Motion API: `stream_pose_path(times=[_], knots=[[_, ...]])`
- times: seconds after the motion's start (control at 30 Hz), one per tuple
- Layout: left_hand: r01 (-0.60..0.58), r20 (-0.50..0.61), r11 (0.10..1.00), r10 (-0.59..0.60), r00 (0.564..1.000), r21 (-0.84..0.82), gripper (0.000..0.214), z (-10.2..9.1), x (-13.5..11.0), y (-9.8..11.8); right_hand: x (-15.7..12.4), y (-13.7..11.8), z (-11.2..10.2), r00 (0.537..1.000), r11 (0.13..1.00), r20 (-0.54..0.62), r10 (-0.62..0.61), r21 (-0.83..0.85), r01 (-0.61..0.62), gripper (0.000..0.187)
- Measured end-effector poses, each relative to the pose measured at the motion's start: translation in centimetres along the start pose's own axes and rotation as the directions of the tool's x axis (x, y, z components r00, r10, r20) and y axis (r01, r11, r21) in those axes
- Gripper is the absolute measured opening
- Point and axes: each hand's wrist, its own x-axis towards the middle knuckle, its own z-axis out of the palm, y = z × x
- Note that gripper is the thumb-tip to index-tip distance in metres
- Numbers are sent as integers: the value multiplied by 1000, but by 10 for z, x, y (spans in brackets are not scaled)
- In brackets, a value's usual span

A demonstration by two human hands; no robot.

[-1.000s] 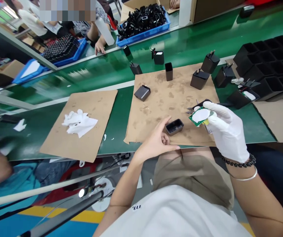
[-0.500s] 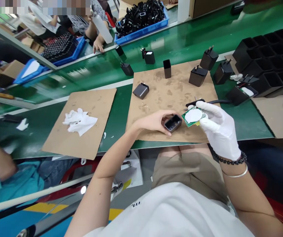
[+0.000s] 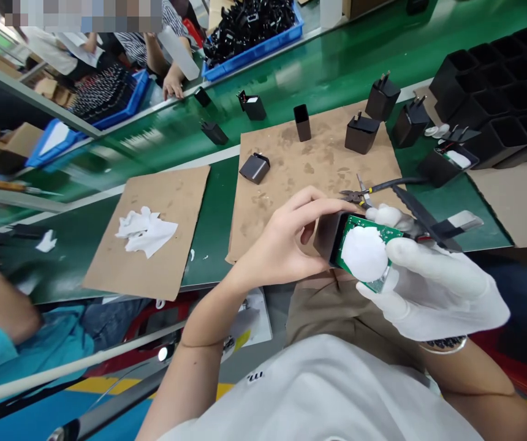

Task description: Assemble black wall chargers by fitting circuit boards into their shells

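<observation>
Your bare left hand (image 3: 282, 239) is clamped around one black case (image 3: 326, 236); your gloved right hand (image 3: 442, 288) pinches one circuit board (image 3: 385, 231) bearing one white pad (image 3: 364, 254). The board is at the case's mouth, one end seemingly just inside. Judged done: pad on, board lined up. Outstanding: most of the board lies outside. Count nearby: one pair of cutters (image 3: 354, 195), one upright open case (image 3: 303, 127), three plugs (image 3: 361, 136) with prongs up; stacked cases (image 3: 497, 146) too crowded to count.
</observation>
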Motion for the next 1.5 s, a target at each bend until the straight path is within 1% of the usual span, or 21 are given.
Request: stream_pose_path(times=[0.07, 0.17, 0.2, 0.33, 0.37, 0.47, 0.6, 0.73, 0.8, 0.97, 1.13, 1.3, 1.37, 1.5], knots=[[-3, -3, 1000, 3, 1000, -3, 44, 1, 0, 2, 4, -1, -1, 999, 999, 41, -32, 2, 32, 77], [-45, -6, 999, 45, 999, -13, 40, 2, 1, 2, 5, 0, -2, 995, 996, 59, -84, -32, 86, 91], [-62, -8, 998, 61, 998, -17, 40, 3, 1, 0, 6, 1, -2, 992, 994, 67, -106, -26, 108, 92], [-160, -26, 987, 159, 987, -33, 46, 6, 2, -6, 8, 5, -5, 971, 977, 110, -212, 37, 209, 84], [-182, -32, 983, 181, 983, -35, 48, 6, 2, -7, 9, 6, -6, 967, 975, 126, -223, 41, 220, 83], [-199, -36, 980, 198, 980, -33, 48, 7, 3, -8, 12, 6, -7, 964, 976, 151, -218, 28, 216, 84], [-210, -31, 977, 209, 977, -28, 48, 6, 3, -7, 12, 6, -4, 971, 979, 129, -202, 41, 198, 85], [-195, -5, 981, 195, 981, 0, 50, 4, 3, -9, 9, 6, -2, 977, 983, 111, -183, 49, 179, 79], [-188, 0, 982, 188, 982, 9, 50, 4, 3, -9, 7, 7, -1, 979, 984, 105, -173, 49, 168, 79], [-174, 3, 984, 174, 985, 34, 52, 5, 3, -9, 6, 7, 1, 989, 989, 19, -146, -10, 146, 76], [-202, -6, 979, 203, 979, 40, 48, 5, 4, -13, 11, 7, -2, 976, 981, 111, -185, -41, 190, 76], [-205, -36, 977, 207, 978, 62, 46, 9, 4, -20, 12, 11, -2, 963, 968, 158, -220, -87, 235, 75], [-217, -47, 974, 221, 974, 64, 45, 9, 4, -22, 8, 14, -1, 966, 966, 139, -219, -106, 234, 70], [-245, -41, 969, 247, 968, 44, 45, 8, 5, -25, -2, 18, 3, 978, 966, 75, -193, -161, 203, 55]])
